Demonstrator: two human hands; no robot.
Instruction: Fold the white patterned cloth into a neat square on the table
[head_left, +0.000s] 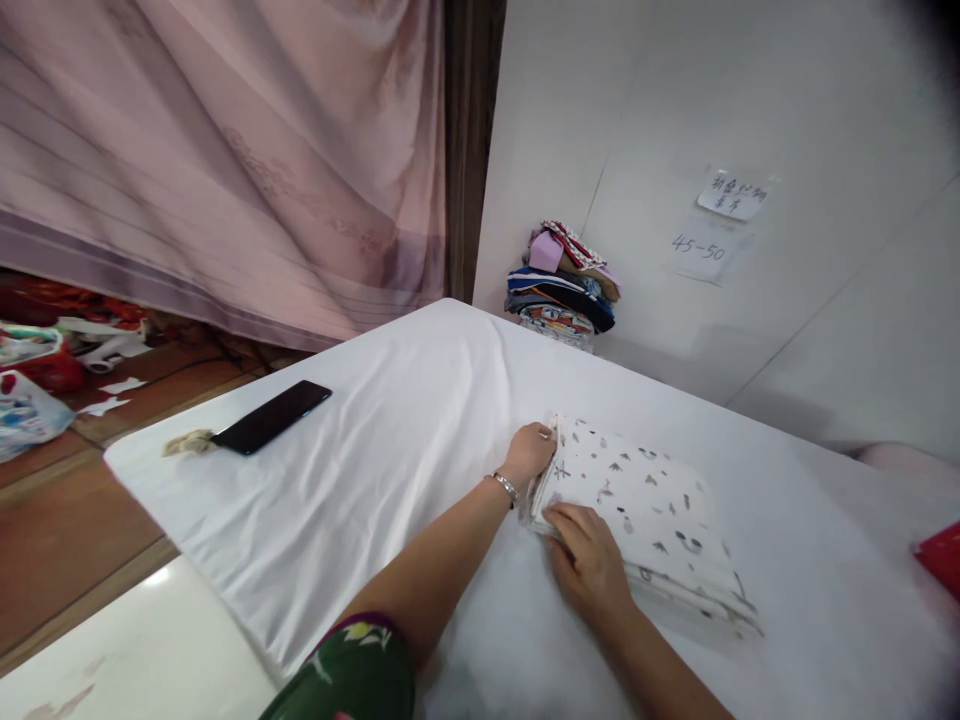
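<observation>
In the lower middle of the frame a folded white cloth [645, 510] with small dark prints lies flat on the surface [390, 440], which is covered with a white sheet. The left hand [531, 452] is at the upper left corner of the folded cloth, its grip closed on the edge of the cloth there, and a bracelet [505, 487] is on this wrist. The right hand [589, 560] rests on the lower left corner of the cloth with fingers together, pressing flat on the top layer. At the left of the frame a black phone [271, 416] lies on the sheet, near the edge, with a small beige scrap [185, 442] touching its end. In the upper middle a pile of colourful fabrics [564, 287] stands against the white wall [750, 120], and two paper notes [720, 220] are on this wall at the upper right.
</observation>
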